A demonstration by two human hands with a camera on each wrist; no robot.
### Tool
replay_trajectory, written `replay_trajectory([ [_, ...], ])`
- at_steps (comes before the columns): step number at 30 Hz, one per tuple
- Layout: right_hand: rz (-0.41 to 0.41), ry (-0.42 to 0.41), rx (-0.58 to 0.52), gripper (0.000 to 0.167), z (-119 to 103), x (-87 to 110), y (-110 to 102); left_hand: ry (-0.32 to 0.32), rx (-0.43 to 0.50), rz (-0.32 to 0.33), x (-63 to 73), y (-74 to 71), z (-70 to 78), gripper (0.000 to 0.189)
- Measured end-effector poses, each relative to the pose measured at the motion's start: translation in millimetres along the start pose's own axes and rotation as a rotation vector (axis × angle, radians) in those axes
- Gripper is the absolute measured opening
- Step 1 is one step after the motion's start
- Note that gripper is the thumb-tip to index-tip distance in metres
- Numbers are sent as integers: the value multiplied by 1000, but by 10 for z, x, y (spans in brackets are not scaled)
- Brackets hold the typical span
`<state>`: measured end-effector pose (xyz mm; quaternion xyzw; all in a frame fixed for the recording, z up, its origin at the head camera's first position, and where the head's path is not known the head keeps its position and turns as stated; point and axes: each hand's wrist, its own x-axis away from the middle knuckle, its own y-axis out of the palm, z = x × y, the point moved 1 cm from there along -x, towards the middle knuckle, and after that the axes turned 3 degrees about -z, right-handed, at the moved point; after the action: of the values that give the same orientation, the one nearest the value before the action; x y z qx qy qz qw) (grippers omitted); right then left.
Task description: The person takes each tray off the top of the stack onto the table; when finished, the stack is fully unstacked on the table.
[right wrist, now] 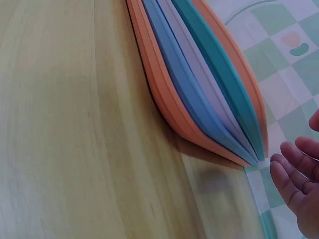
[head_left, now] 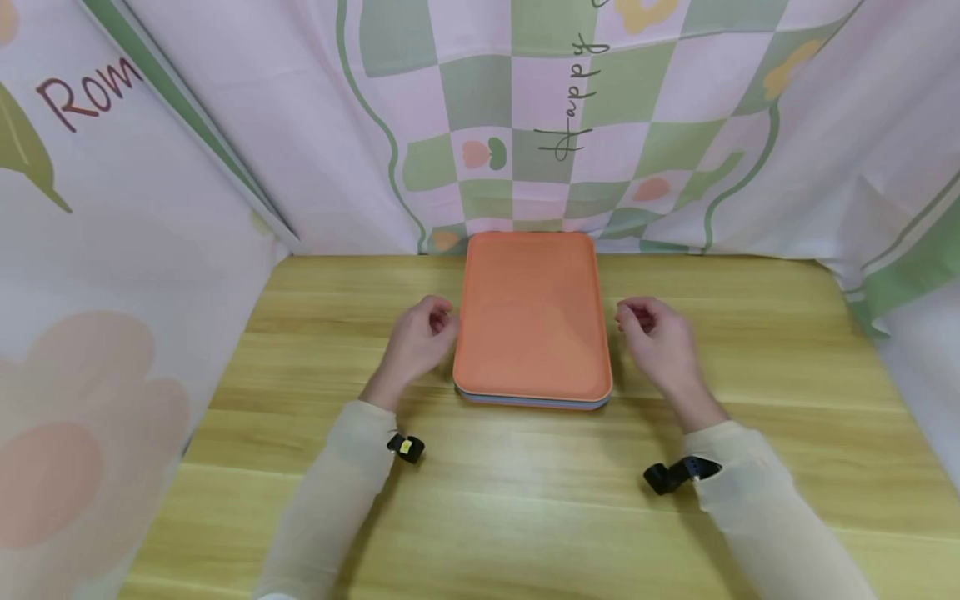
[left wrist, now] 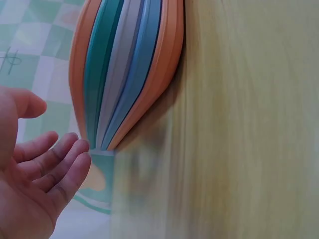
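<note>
A stack of several rectangular trays with rounded corners lies on the table, an orange tray [head_left: 532,317] on top. From the side, the left wrist view shows a teal tray [left wrist: 102,55], a lilac tray [left wrist: 119,59], a blue tray [left wrist: 142,64] and another orange tray [left wrist: 167,59] at the bottom. My left hand [head_left: 422,337] hovers beside the stack's left edge, its fingers loosely bent and holding nothing. On the opposite side, my right hand [head_left: 660,337] is held a little apart from the right edge, fingers also relaxed, with nothing in them.
The wooden table [head_left: 525,508] extends around the stack. A patterned curtain [head_left: 555,108] hangs along its back edge, close behind the trays, and a printed white cloth [head_left: 112,267] borders the left side. Black wrist cameras sit on both sleeves.
</note>
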<state>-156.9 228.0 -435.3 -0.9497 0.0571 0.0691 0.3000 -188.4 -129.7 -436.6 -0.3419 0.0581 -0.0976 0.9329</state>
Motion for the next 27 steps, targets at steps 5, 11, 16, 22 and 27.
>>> replay_trajectory([
  [5, -14, 25, -9, 35, 47, -22, 96, -39, 35, -2, -40, 72, -40, 33],
  [11, -15, 66, -33, 36, 113, -47, 198, -61, 82, -22, -69, 138, -67, 33],
  [16, -25, 96, -66, 37, 159, -64, 253, -77, 108, -21, -105, 185, -103, 34],
  [22, -30, 137, -84, 39, 182, -65, 306, -86, 126, -7, -144, 236, -144, 32],
  [27, -37, 153, -100, 41, 198, -54, 335, -71, 113, 24, -154, 262, -143, 29],
])
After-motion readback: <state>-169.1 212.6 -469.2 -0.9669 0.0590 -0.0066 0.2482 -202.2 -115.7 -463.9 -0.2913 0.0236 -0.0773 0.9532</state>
